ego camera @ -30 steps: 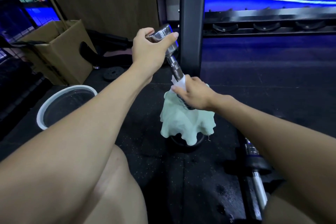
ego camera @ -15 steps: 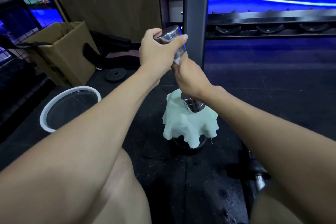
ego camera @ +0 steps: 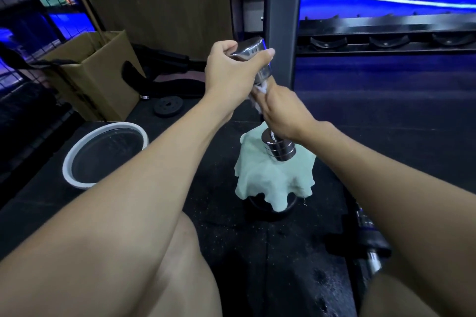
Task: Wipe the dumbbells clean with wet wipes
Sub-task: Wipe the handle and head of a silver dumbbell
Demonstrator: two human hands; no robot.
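A chrome dumbbell (ego camera: 279,150) is held upright and slightly tilted over the black floor mat. My left hand (ego camera: 231,72) grips its upper head. My right hand (ego camera: 280,110) is curled round the handle just below, with a white wet wipe (ego camera: 258,101) wrapped under the fingers; a bit of wipe shows at the thumb side. The lower chrome head sticks out under my right hand. Below it a pale green cloth (ego camera: 270,180) is draped over a dark round object.
A white-rimmed basin (ego camera: 77,159) sits on the floor at left, a cardboard box (ego camera: 95,77) behind it. A small black weight plate (ego camera: 168,106) lies near the box. A dark steel rack post (ego camera: 282,8) rises just behind the hands. Another bar (ego camera: 371,247) lies at lower right.
My right hand slid the wipe up the handle from its lower part to just under the upper head, baring the lower chrome head. My left hand kept its grip.
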